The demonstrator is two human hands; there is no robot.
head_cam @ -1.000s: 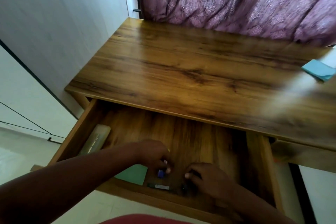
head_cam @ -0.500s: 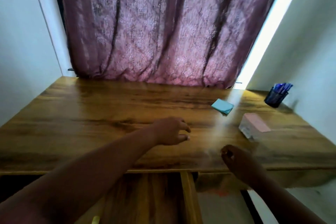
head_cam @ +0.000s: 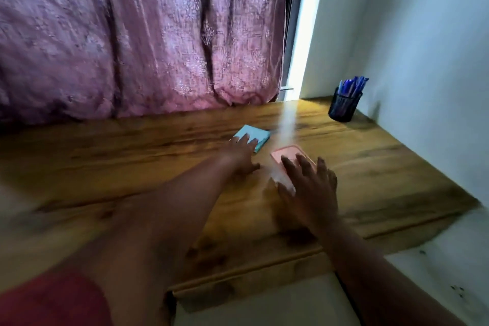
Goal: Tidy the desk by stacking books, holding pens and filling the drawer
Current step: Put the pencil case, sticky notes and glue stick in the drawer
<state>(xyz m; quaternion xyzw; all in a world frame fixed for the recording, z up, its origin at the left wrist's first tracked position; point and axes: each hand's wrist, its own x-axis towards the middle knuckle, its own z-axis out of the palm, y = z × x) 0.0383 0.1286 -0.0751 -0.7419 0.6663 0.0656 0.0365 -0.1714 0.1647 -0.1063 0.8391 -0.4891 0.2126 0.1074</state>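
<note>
The teal pad (head_cam: 252, 136) lay flat on the wooden desk (head_cam: 105, 156), the left hand (head_cam: 242, 155) resting on its near edge with fingers straight. Just right of the pad, the right hand (head_cam: 309, 188) spread wide fingers over a pink box (head_cam: 287, 157). Farther right stood a pen holder (head_cam: 344, 106) against the white wall (head_cam: 423, 47); behind the pad hung a purple curtain (head_cam: 137, 34).

No readable text, label, brand, number or sign showing anywhere. Blue pad (head_cam: 252, 137) under left hand's fingertips showing plain face, motion blur smearing it. Pink-lidded box (head_cam: 287, 156) under right hand's fingers carrying no legible marking. Pen holder (head_cam: 344, 107) far beyond right hand appearing too small and dark for any print.
</note>
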